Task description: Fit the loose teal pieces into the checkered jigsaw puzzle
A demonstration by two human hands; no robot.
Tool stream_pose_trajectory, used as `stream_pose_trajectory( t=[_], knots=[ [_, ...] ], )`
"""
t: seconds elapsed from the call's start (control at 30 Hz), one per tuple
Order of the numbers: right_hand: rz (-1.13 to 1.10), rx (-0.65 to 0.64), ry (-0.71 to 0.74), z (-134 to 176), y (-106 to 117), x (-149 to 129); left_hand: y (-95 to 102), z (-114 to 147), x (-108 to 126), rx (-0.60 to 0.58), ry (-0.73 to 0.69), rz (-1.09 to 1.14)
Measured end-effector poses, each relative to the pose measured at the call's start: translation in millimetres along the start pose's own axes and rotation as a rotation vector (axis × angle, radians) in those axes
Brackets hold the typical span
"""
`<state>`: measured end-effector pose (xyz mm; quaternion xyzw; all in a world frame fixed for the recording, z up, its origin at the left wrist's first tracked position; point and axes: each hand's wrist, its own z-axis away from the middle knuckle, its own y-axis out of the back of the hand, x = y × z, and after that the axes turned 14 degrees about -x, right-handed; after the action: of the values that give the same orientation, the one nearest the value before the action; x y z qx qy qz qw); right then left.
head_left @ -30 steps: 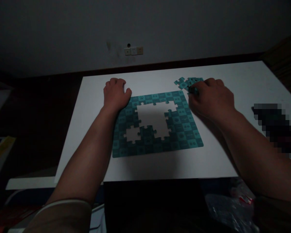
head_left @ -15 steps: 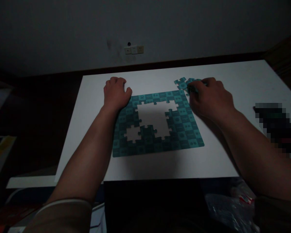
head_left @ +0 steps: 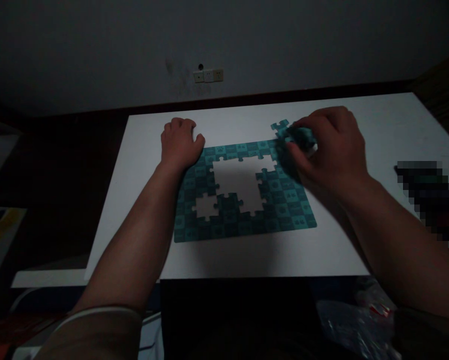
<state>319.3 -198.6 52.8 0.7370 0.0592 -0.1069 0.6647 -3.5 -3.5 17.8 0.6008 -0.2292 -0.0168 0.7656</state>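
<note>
On the white table lies a teal checkered jigsaw puzzle, with a large irregular gap in its middle and a smaller gap at its lower left. My left hand rests beside its upper left corner, thumb apart from the loosely bent fingers, nothing in it. Over the upper right corner, my right hand pinches a puzzle piece between thumb and fingers; the piece is dark and smeared by motion. Just behind it, loose puzzle pieces lie on the table, partly hidden by the hand.
The white table stands near a grey wall with wall sockets. A pixelated dark object sits at the table's right side. Below the front edge at right is a clear plastic bag.
My right hand has lifted from the loose pieces with a puzzle piece in its fingers and turned slightly. My left hand has stayed in place.
</note>
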Motion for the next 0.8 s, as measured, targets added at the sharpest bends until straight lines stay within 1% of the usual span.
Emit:
stream_pose_trajectory(
  t=[0.1,0.17,0.2,0.3,0.4,0.53,0.67,0.73,0.8],
  knots=[
    [-0.117,-0.054,0.299,9,-2,-7,-2.0,0,-1,0.023,-0.004,-0.017],
    [-0.192,-0.093,0.490,14,-13,-12,-2.8,0,0,0.036,0.002,-0.035],
    [-0.227,-0.109,0.553,16,-20,-15,-2.9,0,0,0.037,0.008,-0.040],
    [-0.322,-0.146,0.665,20,-43,-21,-1.9,1,1,0.026,0.019,-0.048],
    [-0.364,-0.159,0.704,22,-56,-23,-0.8,1,2,0.016,0.013,-0.054],
    [-0.368,-0.129,0.718,21,-54,-20,-0.5,1,2,0.016,0.012,-0.036],
    [-0.297,-0.229,0.648,16,-47,-17,-0.8,1,2,0.009,0.014,-0.018],
    [-0.263,-0.277,0.649,13,-46,-17,-1.4,1,1,0.014,0.017,-0.030],
    [-0.246,-0.289,0.669,12,-45,-17,-2.1,0,0,0.019,0.021,-0.037]
  ],
)
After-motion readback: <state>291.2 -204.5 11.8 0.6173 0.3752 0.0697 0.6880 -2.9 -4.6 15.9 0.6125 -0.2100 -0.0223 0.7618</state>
